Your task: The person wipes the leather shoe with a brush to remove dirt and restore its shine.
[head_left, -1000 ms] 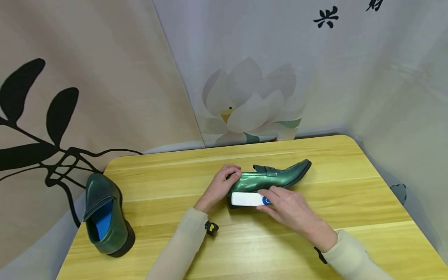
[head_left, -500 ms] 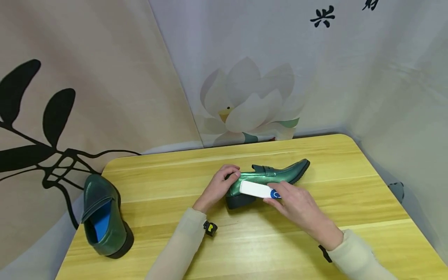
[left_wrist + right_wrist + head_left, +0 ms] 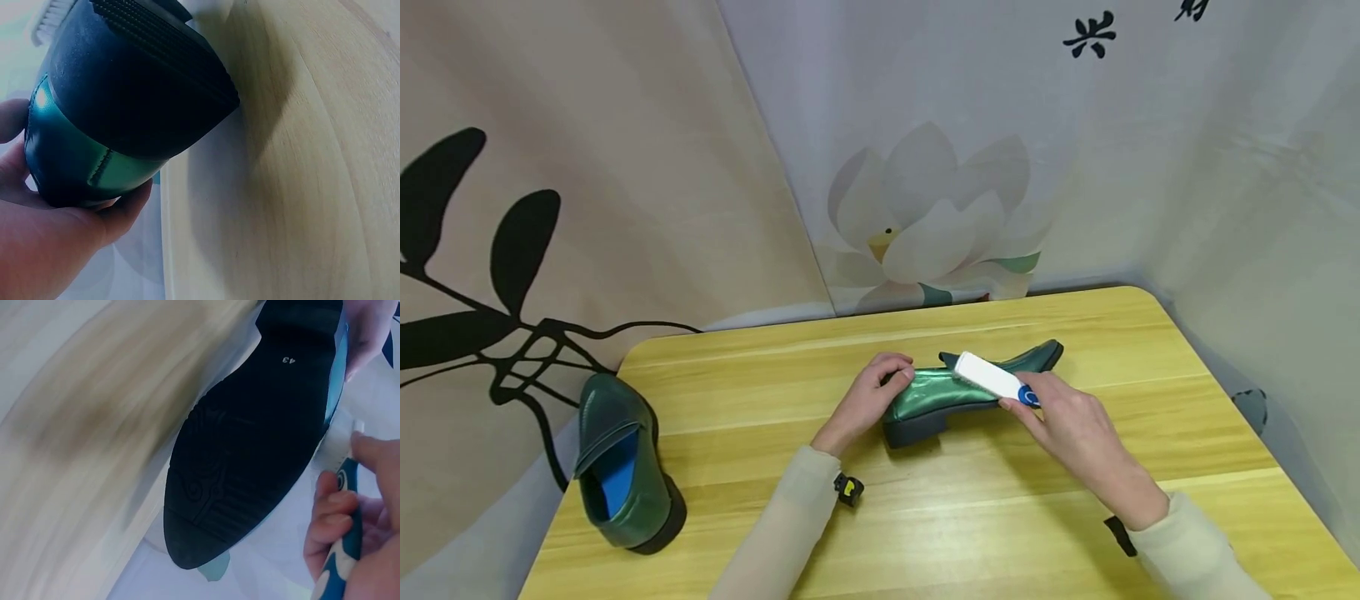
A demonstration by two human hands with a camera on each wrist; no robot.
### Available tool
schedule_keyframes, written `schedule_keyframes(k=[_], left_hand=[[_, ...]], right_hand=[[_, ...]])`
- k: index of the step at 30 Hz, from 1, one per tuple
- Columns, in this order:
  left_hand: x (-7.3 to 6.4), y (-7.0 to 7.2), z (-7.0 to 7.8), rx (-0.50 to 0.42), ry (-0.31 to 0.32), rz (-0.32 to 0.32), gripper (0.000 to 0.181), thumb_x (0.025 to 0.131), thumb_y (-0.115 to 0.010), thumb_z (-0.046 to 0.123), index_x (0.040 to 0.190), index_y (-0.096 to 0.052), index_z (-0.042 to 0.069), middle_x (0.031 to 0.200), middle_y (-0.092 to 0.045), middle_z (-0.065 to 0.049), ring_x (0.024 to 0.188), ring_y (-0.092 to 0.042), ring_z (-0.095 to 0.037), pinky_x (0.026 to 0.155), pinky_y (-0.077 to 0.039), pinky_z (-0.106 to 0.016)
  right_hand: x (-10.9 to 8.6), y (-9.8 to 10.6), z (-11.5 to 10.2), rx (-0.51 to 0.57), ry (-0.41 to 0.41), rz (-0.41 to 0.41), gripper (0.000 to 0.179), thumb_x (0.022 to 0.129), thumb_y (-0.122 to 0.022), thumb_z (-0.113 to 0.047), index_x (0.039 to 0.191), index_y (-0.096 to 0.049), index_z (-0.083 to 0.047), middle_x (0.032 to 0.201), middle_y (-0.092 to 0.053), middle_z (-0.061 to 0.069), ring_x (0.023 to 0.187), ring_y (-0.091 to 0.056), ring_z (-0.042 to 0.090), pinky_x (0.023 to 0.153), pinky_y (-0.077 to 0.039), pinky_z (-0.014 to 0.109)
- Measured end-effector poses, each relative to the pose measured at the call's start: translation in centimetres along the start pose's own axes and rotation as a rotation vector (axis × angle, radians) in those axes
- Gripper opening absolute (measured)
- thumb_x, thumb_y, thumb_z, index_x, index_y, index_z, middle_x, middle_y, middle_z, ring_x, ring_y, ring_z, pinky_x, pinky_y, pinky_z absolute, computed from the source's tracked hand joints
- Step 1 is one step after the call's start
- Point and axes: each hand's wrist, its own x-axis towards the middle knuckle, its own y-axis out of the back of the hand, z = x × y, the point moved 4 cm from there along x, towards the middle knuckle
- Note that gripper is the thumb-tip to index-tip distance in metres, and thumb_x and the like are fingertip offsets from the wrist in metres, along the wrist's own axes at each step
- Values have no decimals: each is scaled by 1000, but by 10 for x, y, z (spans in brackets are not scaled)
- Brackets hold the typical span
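In the head view a shiny green loafer (image 3: 928, 396) is held on its side edge, toe pointing right. My left hand (image 3: 868, 398) grips it at the heel end, thumb and fingers round the back opening. A white-headed brush (image 3: 987, 375) with a blue and white handle is in my right hand (image 3: 1078, 429); its bristles lie against the loafer's side near the strap, hiding part of it. The left wrist view shows the dark heel block (image 3: 144, 81) close up, with white bristles at the upper left corner. From the right wrist, the black sole (image 3: 250, 437) marked 43 faces the camera.
A matching green loafer (image 3: 634, 479) with a blue insole stands at the left edge of the wooden table (image 3: 760, 467). Printed cloth (image 3: 940, 100) hangs behind the table and along its sides.
The brush in my right hand has moved up and to the right, from over the loafer's heel to the strap area. My left hand keeps its grip in almost the same place.
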Motion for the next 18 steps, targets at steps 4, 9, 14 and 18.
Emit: schedule_keyframes(k=[4, 9, 14, 18], left_hand=[[1, 0, 1, -14, 11, 7, 25, 108, -57, 20, 111, -71, -1, 142, -55, -18, 137, -47, -37, 117, -32, -56], [1, -1, 0, -32, 7, 6, 24, 108, -58, 19, 110, -72, 0, 143, -55, -16, 137, -47, -36, 117, -31, -56], [0, 0, -1, -19, -8, 0, 26, 108, -58, 26, 111, -72, 4, 143, -56, -12, 137, -47, -32, 117, -32, -54], [1, 0, 0, -4, -9, -2, 28, 108, -57, 27, 111, -72, 4, 143, -55, -12, 137, -47, -32, 117, -32, -53]], right_hand=[[-1, -2, -6, 20, 70, 10, 42, 87, -85, -23, 119, -68, -1, 96, -71, 12, 71, -63, 17, 55, -54, 34], [-5, 1, 2, 23, 22, -1, 42, 89, -83, -23, 121, -68, 0, 100, -72, 15, 73, -67, 21, 57, -57, 38], [-9, 11, 23, -7, -130, -19, 41, 93, -80, -22, 122, -67, 6, 109, -72, 23, 80, -70, 33, 63, -59, 51], [-10, 14, 26, 5, -146, -32, 41, 94, -79, -21, 123, -67, 5, 112, -71, 24, 83, -71, 34, 64, -59, 52]])
